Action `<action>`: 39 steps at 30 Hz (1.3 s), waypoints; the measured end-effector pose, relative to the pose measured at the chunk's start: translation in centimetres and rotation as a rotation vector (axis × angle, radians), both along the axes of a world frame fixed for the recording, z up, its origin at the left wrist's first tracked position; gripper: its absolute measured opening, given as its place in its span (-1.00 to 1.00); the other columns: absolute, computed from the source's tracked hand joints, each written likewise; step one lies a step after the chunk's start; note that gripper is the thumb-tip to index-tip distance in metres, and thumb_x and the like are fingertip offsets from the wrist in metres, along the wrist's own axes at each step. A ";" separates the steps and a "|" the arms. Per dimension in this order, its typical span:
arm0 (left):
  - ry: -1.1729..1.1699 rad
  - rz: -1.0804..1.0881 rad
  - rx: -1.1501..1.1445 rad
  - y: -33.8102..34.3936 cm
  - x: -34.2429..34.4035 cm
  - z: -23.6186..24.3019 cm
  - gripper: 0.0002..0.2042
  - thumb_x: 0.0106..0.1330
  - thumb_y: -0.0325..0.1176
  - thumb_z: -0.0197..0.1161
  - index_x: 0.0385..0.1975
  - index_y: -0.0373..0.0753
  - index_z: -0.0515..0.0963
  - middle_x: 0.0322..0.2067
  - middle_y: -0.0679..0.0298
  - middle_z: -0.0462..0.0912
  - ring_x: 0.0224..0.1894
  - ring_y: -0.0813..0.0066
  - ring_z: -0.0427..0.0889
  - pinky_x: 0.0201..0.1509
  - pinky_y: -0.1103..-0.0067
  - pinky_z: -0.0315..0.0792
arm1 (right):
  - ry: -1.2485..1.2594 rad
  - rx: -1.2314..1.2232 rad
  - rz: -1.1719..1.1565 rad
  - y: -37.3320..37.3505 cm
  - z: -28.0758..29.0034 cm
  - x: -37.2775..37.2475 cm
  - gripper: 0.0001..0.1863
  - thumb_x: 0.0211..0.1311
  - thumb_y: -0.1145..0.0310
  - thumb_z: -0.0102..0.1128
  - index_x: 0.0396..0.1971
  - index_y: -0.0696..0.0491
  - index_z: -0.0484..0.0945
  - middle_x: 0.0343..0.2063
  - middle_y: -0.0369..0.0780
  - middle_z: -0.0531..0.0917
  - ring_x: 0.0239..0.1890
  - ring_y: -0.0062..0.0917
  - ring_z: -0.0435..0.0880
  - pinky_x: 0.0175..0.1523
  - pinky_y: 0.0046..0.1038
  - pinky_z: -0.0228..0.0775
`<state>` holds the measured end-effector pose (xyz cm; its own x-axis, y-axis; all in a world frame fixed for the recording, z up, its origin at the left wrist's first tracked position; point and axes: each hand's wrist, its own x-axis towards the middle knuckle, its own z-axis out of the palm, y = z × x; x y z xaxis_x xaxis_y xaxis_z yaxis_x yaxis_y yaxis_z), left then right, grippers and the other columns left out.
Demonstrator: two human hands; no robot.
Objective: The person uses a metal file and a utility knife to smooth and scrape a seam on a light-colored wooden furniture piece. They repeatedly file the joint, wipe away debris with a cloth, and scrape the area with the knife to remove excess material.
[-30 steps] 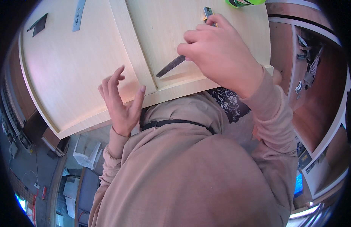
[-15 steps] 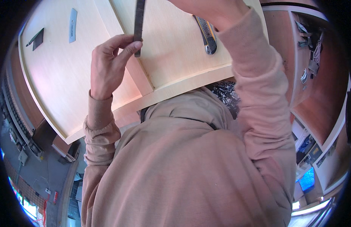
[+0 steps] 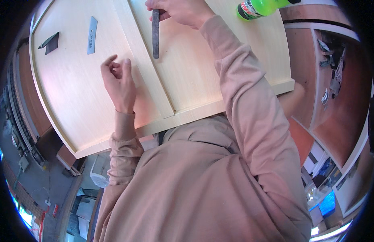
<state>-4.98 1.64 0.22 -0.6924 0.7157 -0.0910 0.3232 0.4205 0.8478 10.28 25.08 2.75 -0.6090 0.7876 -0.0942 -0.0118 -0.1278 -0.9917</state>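
My right hand (image 3: 177,13) is at the top of the pale wooden panel (image 3: 197,74), closed on a dark flat metal bar, like a file (image 3: 156,38), which hangs down from its fingers. Below and left of it, my left hand (image 3: 118,82) has loosely curled fingers apart, with nothing in them, beside the raised strip that divides the panel. A silver metal strip (image 3: 92,34) lies on the left section, with a small dark flat piece (image 3: 51,45) farther left.
A green plastic bottle (image 3: 255,9) lies at the top right. The panel has raised rims. Right of it stands a wooden cabinet (image 3: 340,117) with tools and cord inside. At lower left are a floor (image 3: 30,177) with cables and a white container (image 3: 98,171).
Half a second ago my left hand held the bar's lower end; it has let go and moved down. My right hand has moved left with the bar. The bottle has come back into view.
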 end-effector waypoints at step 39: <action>0.133 -0.382 -0.372 8.7 -2.0 3.4 -0.25 0.12 0.06 0.81 -0.04 -0.47 0.55 -0.21 0.06 0.78 -0.17 0.33 0.80 -0.04 0.42 0.70 | -0.061 0.077 0.208 3.4 -2.2 -5.4 -0.04 0.26 0.58 0.60 0.65 0.07 0.32 -0.25 -0.09 0.78 -0.30 -0.42 0.83 -0.25 -0.34 0.81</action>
<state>-7.00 10.30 3.61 -0.4123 0.8547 -0.3156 0.6061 0.5159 0.6054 4.89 28.49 0.55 -0.7541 0.6518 -0.0806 0.0677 -0.0449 -0.9967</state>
